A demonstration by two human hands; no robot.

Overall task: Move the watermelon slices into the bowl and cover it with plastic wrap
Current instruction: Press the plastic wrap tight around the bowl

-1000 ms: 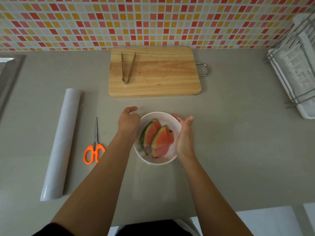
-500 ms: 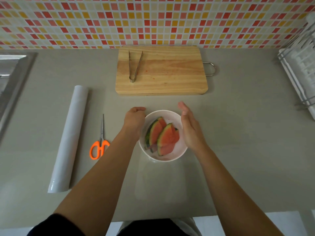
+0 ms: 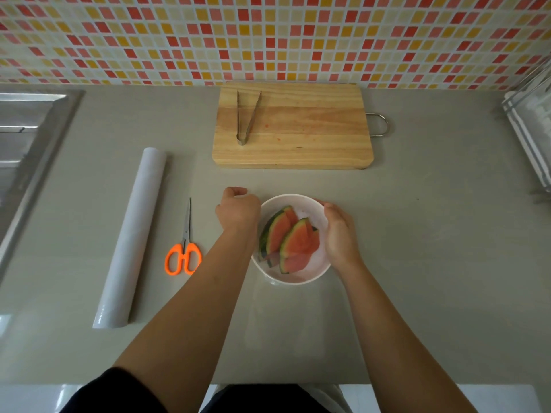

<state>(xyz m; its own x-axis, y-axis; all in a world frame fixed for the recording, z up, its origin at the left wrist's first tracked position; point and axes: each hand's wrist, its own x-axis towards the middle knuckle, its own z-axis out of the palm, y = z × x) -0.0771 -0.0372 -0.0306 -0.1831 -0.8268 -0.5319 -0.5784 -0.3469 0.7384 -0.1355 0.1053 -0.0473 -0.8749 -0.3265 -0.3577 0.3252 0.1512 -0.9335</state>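
On the grey kitchen counter (image 3: pixel 432 263), seen from the head camera: my left hand (image 3: pixel 238 211) sits curled against the left rim of the white bowl (image 3: pixel 293 280). Whether it pinches film, I cannot tell. My right hand (image 3: pixel 341 236) cups the right rim, fingers curled round it. The watermelon slices (image 3: pixel 298 245) lean together inside the bowl, under what looks like a clear sheet of plastic wrap (image 3: pixel 293 326) trailing toward me. To seal well, I judge, the film wants pulling taut and pressing down evenly all round the rim, so the bowl does not slide. The wrap roll (image 3: pixel 131 236) and orange scissors (image 3: pixel 183 254) lie to the left. Steel tongs (image 3: pixel 248 117) rest on the wooden cutting board (image 3: pixel 313 138) beyond.
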